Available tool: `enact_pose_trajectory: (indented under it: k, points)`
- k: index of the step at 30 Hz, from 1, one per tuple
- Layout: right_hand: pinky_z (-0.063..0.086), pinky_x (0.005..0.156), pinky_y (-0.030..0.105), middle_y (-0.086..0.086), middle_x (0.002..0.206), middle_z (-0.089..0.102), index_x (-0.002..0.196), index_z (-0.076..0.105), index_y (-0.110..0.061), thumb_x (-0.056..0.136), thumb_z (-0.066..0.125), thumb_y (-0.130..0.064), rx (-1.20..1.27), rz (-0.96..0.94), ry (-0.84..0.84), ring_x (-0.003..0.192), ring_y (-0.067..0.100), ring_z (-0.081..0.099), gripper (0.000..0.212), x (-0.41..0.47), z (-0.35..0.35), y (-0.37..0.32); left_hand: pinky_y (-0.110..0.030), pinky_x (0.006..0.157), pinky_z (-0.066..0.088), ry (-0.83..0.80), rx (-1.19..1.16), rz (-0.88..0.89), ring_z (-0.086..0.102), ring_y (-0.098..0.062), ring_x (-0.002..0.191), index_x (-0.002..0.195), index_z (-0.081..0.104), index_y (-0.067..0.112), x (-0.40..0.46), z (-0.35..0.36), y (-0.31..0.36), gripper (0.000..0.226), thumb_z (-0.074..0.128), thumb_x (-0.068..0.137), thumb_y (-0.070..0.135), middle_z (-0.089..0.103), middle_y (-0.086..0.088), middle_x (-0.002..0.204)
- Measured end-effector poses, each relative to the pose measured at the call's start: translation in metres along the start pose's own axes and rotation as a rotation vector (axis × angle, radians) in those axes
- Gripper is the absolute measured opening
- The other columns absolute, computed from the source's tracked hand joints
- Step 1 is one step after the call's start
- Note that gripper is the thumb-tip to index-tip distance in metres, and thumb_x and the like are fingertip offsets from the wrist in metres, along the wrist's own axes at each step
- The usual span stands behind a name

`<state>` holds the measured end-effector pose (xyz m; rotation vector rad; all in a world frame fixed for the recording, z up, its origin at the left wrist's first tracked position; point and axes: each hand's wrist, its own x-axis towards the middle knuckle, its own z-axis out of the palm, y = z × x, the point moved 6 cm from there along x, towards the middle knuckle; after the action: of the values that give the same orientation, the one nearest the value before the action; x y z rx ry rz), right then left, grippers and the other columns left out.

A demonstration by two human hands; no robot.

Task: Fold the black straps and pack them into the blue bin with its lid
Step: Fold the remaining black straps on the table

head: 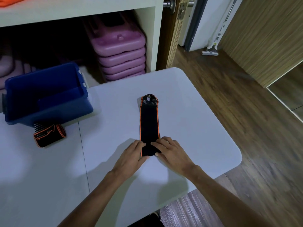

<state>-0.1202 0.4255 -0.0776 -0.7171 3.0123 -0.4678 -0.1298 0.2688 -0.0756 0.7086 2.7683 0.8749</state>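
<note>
A black strap (149,122) with orange edging lies flat near the middle of the counter (196,128), its long axis running straight away from the person, the looped end far, the plain end near. Both hands sit on that near end: the left hand (132,153) at its left edge, the right hand (170,151) at its right, fingers laid on the fabric with thumbs at the near edge. They seem to be pinching the end to start a fold or roll, though the grip is hard to read from here. Neither hand is nearer; the fold would travel away from the person, along the strap. A second strap, already rolled (49,135), rests against the front of the open blue bin (78,108) to the left. I can't pick out a lid.
</note>
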Motion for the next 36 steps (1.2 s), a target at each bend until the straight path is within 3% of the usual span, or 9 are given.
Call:
enact_pose_trajectory:
  k: [9, 13, 16, 20, 23, 26, 29, 32, 36]
  points:
    - [0.045, 0.090, 0.037, -0.003, 0.135, 0.052, 0.126, 0.057, -0.020, 0.090, 0.047, -0.053, -0.028, 0.041, -0.019, 0.127, 0.022, 0.043, 0.050, 0.007, 0.001, 0.003, -0.030, 0.089, 0.047, -0.081, 0.001, -0.057, 0.056, -0.016, 0.100, 0.125, 0.049, 0.009, 0.013, -0.002, -0.001, 0.038, 0.060, 0.091, 0.023, 0.047, 0.000, 0.118]
    - [0.045, 0.090, 0.036, -0.006, 0.123, 0.058, 0.120, 0.062, -0.019, 0.094, 0.039, -0.051, 0.024, 0.088, -0.038, 0.123, 0.019, 0.043, 0.048, 0.013, 0.001, 0.006, -0.031, 0.087, 0.046, -0.164, -0.134, -0.150, 0.054, -0.014, 0.092, 0.124, 0.054, 0.015, 0.019, -0.006, -0.010, 0.034, 0.051, 0.095, 0.032, 0.049, 0.003, 0.106]
    - [0.039, 0.094, 0.034, -0.009, 0.123, 0.055, 0.123, 0.060, -0.020, 0.096, 0.030, -0.052, 0.127, 0.149, -0.109, 0.122, 0.017, 0.040, 0.051, 0.014, 0.002, 0.010, -0.036, 0.085, 0.047, -0.209, -0.150, -0.222, 0.053, -0.018, 0.088, 0.117, 0.060, 0.016, 0.033, -0.007, -0.017, 0.031, 0.049, 0.095, 0.035, 0.054, -0.002, 0.095]
    - [0.038, 0.098, 0.034, -0.004, 0.126, 0.057, 0.135, 0.048, -0.026, 0.099, 0.041, -0.045, 0.400, 0.343, -0.100, 0.122, 0.016, 0.040, 0.042, 0.022, 0.004, 0.020, -0.036, 0.078, 0.052, -0.123, -0.230, -0.329, 0.062, -0.022, 0.081, 0.113, 0.060, 0.015, 0.045, -0.012, -0.021, 0.025, 0.056, 0.093, 0.030, 0.064, -0.007, 0.086]
    - [0.042, 0.095, 0.036, -0.007, 0.115, 0.059, 0.124, 0.050, -0.029, 0.097, 0.048, -0.042, 0.540, 0.433, -0.011, 0.118, 0.013, 0.040, 0.030, 0.023, 0.004, 0.022, -0.035, 0.072, 0.051, -0.085, -0.228, -0.388, 0.063, -0.023, 0.077, 0.106, 0.062, 0.013, 0.050, -0.013, -0.020, 0.023, 0.057, 0.092, 0.030, 0.066, -0.008, 0.086]
    - [0.045, 0.091, 0.038, -0.009, 0.115, 0.058, 0.116, 0.058, -0.028, 0.094, 0.049, -0.047, 0.467, 0.432, 0.091, 0.115, 0.014, 0.041, 0.031, 0.021, 0.005, 0.023, -0.033, 0.071, 0.048, -0.076, -0.191, -0.422, 0.061, -0.024, 0.081, 0.104, 0.063, 0.012, 0.052, -0.010, -0.018, 0.022, 0.057, 0.092, 0.029, 0.064, -0.006, 0.085]
    - [0.045, 0.090, 0.037, -0.007, 0.123, 0.049, 0.115, 0.063, -0.030, 0.092, 0.048, -0.052, 0.377, 0.425, 0.077, 0.114, 0.016, 0.041, 0.035, 0.023, 0.006, 0.029, -0.029, 0.070, 0.040, -0.059, -0.144, -0.429, 0.059, -0.027, 0.089, 0.104, 0.062, 0.013, 0.052, -0.006, -0.017, 0.022, 0.056, 0.093, 0.030, 0.055, -0.003, 0.088]
    - [0.047, 0.081, 0.037, -0.001, 0.121, 0.049, 0.114, 0.065, -0.028, 0.094, 0.040, -0.053, 0.142, 0.372, 0.071, 0.108, 0.022, 0.045, 0.040, 0.030, 0.000, 0.026, -0.038, 0.075, 0.047, -0.007, -0.101, -0.433, 0.055, -0.029, 0.088, 0.107, 0.052, 0.013, 0.054, -0.009, -0.014, 0.020, 0.055, 0.093, 0.027, 0.045, -0.005, 0.104]
    - [0.048, 0.077, 0.036, -0.003, 0.110, 0.057, 0.112, 0.061, -0.023, 0.095, 0.038, -0.047, 0.119, 0.376, 0.129, 0.100, 0.023, 0.051, 0.037, 0.025, -0.001, 0.016, -0.044, 0.071, 0.052, 0.067, -0.027, -0.309, 0.058, -0.029, 0.076, 0.102, 0.049, 0.020, 0.047, -0.010, -0.002, 0.010, 0.052, 0.094, 0.022, 0.047, -0.002, 0.101]
